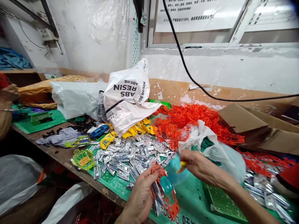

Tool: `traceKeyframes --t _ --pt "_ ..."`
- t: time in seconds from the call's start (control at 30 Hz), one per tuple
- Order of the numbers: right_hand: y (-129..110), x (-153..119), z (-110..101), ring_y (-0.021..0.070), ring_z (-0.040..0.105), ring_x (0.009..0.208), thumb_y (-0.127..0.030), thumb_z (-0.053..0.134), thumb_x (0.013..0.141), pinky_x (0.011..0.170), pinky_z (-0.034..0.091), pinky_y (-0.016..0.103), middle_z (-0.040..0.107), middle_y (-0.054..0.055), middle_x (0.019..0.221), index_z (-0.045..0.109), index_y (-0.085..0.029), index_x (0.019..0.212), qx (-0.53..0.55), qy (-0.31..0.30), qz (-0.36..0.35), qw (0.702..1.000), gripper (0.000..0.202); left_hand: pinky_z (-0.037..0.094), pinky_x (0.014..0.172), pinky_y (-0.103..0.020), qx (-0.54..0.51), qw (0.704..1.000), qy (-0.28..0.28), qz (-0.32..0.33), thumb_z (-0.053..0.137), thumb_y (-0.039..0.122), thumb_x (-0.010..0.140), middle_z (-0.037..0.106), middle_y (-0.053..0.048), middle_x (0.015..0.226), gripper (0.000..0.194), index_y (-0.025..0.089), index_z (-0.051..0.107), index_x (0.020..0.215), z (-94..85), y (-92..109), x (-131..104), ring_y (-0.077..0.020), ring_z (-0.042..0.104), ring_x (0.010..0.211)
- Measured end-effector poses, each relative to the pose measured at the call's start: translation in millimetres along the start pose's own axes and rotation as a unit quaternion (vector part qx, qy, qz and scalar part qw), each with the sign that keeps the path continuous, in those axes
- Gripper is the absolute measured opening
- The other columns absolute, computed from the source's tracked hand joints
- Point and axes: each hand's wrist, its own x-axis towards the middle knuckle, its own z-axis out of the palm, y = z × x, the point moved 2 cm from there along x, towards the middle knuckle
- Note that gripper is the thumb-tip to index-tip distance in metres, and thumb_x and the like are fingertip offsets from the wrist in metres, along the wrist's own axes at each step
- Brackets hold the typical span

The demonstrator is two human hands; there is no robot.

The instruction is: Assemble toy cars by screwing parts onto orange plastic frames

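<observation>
My left hand [141, 194] is closed around an orange-red plastic frame [172, 203]. A shiny silver piece [157, 193] and a teal translucent piece [165, 184] are against that frame. To the right, my right hand [198, 165] pinches a small yellow-orange piece [182, 166], partly hidden by the fingers and blurred. A pale blue round shape [176, 165] shows behind it, too unclear to name. Just beyond my hands spreads a pile of silver pieces [123, 166]. A white plastic bag [205, 133] with dark green contents stands behind my right hand.
A heap of orange-red plastic frames [191, 119] lies at the back, beside a cardboard box [247, 121]. Yellow parts [136, 129] sit below an ABS resin sack [127, 93]. A green basket [224, 200] is front right. Another person's hand [10, 92] shows far left.
</observation>
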Motion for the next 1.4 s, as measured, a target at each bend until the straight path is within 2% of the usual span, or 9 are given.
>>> traceKeyframes --t 0.13,0.23,0.43,0.5,0.6,0.77,0.93,1.07,1.4 --pt "-24.2 -27.7 20.3 0.0194 0.05 0.074 0.002 0.04 0.071 0.066 0.037 0.033 0.058 0.006 0.084 0.059 -0.018 0.08 -0.204 -0.031 -0.019 0.978 0.028 0.05 0.08 -0.027 0.043 0.995 -0.083 0.036 0.068 0.02 0.081 0.075 -0.009 0.096 0.025 0.013 0.073 0.105 26.2 -9.9 -0.7 -0.0177 0.066 0.085" --pt "-34.4 -29.5 34.5 0.0252 0.054 0.086 0.002 0.044 0.071 0.072 0.044 0.04 0.061 0.011 0.097 0.061 -0.018 0.091 -0.232 0.012 -0.053 0.971 0.033 0.046 0.087 -0.027 0.049 0.991 -0.114 0.046 0.065 0.014 0.081 0.074 -0.007 0.097 0.027 0.016 0.073 0.106 41.8 -19.5 -2.0 -0.0189 0.065 0.095" --pt "-23.8 -42.1 51.5 0.028 0.055 0.106 -0.007 0.046 0.085 0.09 0.049 0.045 0.064 0.012 0.114 0.059 -0.026 0.119 -0.025 0.209 -0.107 0.972 0.041 0.045 0.088 -0.029 0.085 0.99 -0.101 0.05 0.063 0.02 0.084 0.073 -0.006 0.096 0.024 0.015 0.073 0.104 44.3 -28.2 -3.1 -0.0223 0.063 0.099" --pt "-20.6 -50.6 53.7 0.027 0.057 0.107 -0.019 0.046 0.091 0.092 0.048 0.044 0.064 0.01 0.116 0.06 -0.03 0.117 0.064 0.252 -0.053 0.964 0.032 0.045 0.086 -0.028 0.121 0.986 -0.1 0.064 0.061 0.022 0.086 0.072 -0.006 0.098 0.026 0.015 0.072 0.108 43.4 -30.6 -2.5 -0.0222 0.062 0.098" --pt "-20.2 -60.4 51.3 0.0237 0.06 0.095 -0.034 0.051 0.092 0.084 0.049 0.038 0.065 0.005 0.104 0.062 -0.029 0.11 0.173 0.211 0.063 0.96 0.022 0.046 0.082 -0.027 0.208 0.969 -0.107 0.078 0.058 0.025 0.089 0.072 -0.005 0.099 0.028 0.016 0.07 0.113 44.6 -33.8 -2.9 -0.0214 0.061 0.094" --pt "-16.7 -73.7 32.0 0.0167 0.054 0.076 -0.038 0.073 0.076 0.067 0.044 0.029 0.06 -0.001 0.083 0.059 -0.022 0.096 0.261 0.146 0.142 0.944 0.03 0.046 0.081 -0.028 0.388 0.903 -0.118 0.141 0.053 0.021 0.09 0.071 -0.005 0.102 0.028 0.018 0.07 0.113 55.5 -30.0 -8.5 -0.0214 0.06 0.091" --pt "-12.6 -85.9 21.0 0.0186 0.058 0.094 -0.046 0.065 0.084 0.083 0.047 0.033 0.062 0.004 0.1 0.058 -0.02 0.103 0.359 0.109 0.101 0.921 0.032 0.049 0.083 -0.03 0.49 0.827 -0.115 0.253 0.052 0.019 0.091 0.07 -0.009 0.105 0.027 0.019 0.073 0.109 66.8 -26.1 -14.7 -0.0238 0.064 0.094" --pt "-8.0 -93.1 24.5 0.0183 0.059 0.094 -0.051 0.077 0.071 0.08 0.048 0.031 0.063 0.004 0.102 0.059 -0.02 0.103 0.461 0.116 0.104 0.874 0.048 0.053 0.085 -0.033 0.533 0.774 -0.131 0.314 0.049 0.014 0.09 0.07 -0.012 0.108 0.031 0.018 0.07 0.112 67.0 -33.0 -18.1 -0.0244 0.066 0.097" --pt "10.6 -106.6 38.3 0.0148 0.064 0.092 -0.019 0.093 0.048 0.082 0.051 0.028 0.066 0.002 0.105 0.062 -0.021 0.093 0.591 0.161 0.128 0.78 0.055 0.053 0.1 -0.041 0.6 0.653 -0.208 0.412 0.05 0.003 0.084 0.062 -0.02 0.131 0.054 0.011 0.049 0.137 55.9 -51.0 -16.9 -0.0271 0.06 0.121"
